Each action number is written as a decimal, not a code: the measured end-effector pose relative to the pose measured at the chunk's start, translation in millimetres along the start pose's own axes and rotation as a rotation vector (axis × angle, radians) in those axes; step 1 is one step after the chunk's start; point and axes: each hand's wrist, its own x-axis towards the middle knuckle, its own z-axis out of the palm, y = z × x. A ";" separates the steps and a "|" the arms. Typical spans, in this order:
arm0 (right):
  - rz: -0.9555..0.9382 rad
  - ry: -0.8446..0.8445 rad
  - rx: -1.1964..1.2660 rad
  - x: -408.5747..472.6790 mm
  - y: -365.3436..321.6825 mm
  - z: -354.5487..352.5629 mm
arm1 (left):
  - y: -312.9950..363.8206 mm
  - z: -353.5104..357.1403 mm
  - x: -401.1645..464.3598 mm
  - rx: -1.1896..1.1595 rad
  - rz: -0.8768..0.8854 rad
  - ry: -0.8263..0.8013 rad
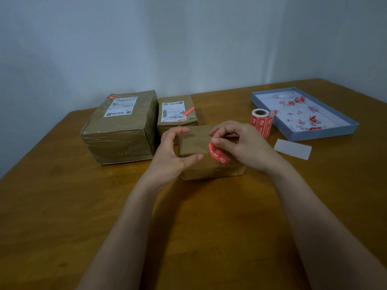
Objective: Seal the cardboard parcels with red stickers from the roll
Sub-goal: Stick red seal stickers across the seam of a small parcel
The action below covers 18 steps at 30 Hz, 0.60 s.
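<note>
Three cardboard parcels sit on the one wooden surface (62, 195): a big parcel (120, 128) at the left, a middle parcel (177, 114) behind, and a near parcel (201, 151) under two hands, the left hand (173, 151) and the right hand (240, 143). There is one sticker roll (261, 122), one shallow blue tray (326, 132) holding many red scraps too small to count, and one blank backing strip (293, 148). Three red stickers show on parcels, one on each, and two white shipping labels, one on each far parcel.
</note>
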 end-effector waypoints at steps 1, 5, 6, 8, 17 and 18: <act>0.009 0.029 0.028 0.2 1.3 -1.2 | -1.2 -0.9 0.1 -0.034 -0.009 0.015; 0.090 0.142 0.300 -0.1 5.4 -3.9 | -0.5 -2.1 -1.0 -0.226 -0.059 0.012; 0.115 0.158 0.391 -0.5 6.0 -3.5 | -0.9 -1.4 -1.3 -0.295 -0.083 0.005; 0.167 0.171 0.542 -1.0 6.6 -1.5 | -2.5 0.3 -2.3 -0.415 -0.119 -0.008; 0.245 0.213 0.910 2.8 7.2 12.9 | -4.3 13.2 -3.0 -0.523 -0.106 -0.053; 0.242 0.237 0.884 3.1 8.1 13.0 | -3.8 13.1 -2.9 -0.521 -0.112 -0.051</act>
